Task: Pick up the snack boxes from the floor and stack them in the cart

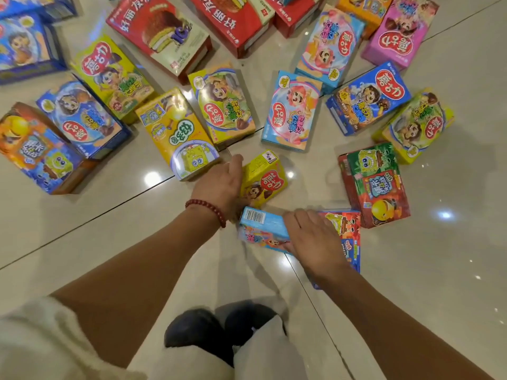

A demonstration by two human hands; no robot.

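Observation:
Many colourful snack boxes lie scattered on the glossy tiled floor. My left hand (219,185), with a red bead bracelet, grips the left side of a small yellow box (264,178) that is tilted up. My right hand (312,237) holds a light blue box (260,226) with a barcode on its end, lifted a little off the floor. Under my right hand and wrist lies a red and blue box (347,231). No cart is in view.
A red and green box (375,185) lies right of my hands, a large yellow one (178,133) to the upper left. Large red boxes (162,31) sit at the back. My dark shoes (219,330) stand on bare tiles below.

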